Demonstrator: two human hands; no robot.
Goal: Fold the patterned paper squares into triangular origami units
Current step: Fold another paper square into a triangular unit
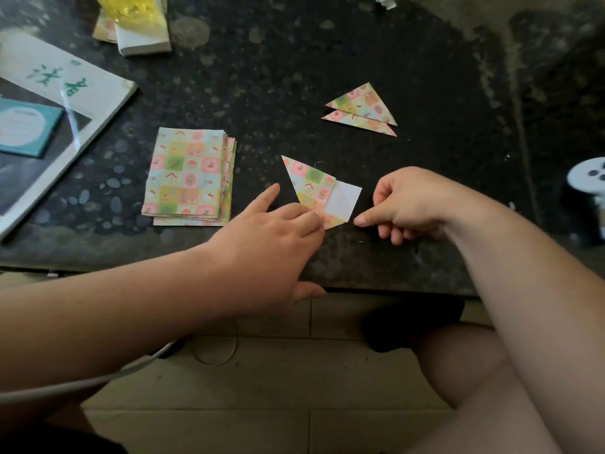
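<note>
So, done: two folded triangles (pixel 363 106) on bench (pixel 294 60).
In progress: third square (pixel 314 185), left hand (pixel 271 237) pressing flat-fingered; right hand (pixel 409 204) curled, empty.
Remaining: stack of squares (pixel 186 178).

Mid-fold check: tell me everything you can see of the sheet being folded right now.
The half-folded sheet is thin paper printed in pastel checks, lying flat on the dark table near its front edge. Its patterned part forms a triangle pointing up-left; a flap on its right shows the plain white back with a diagonal crease. The left hand presses its lower corner; the right hand sits just beside it, contact unclear.
</note>
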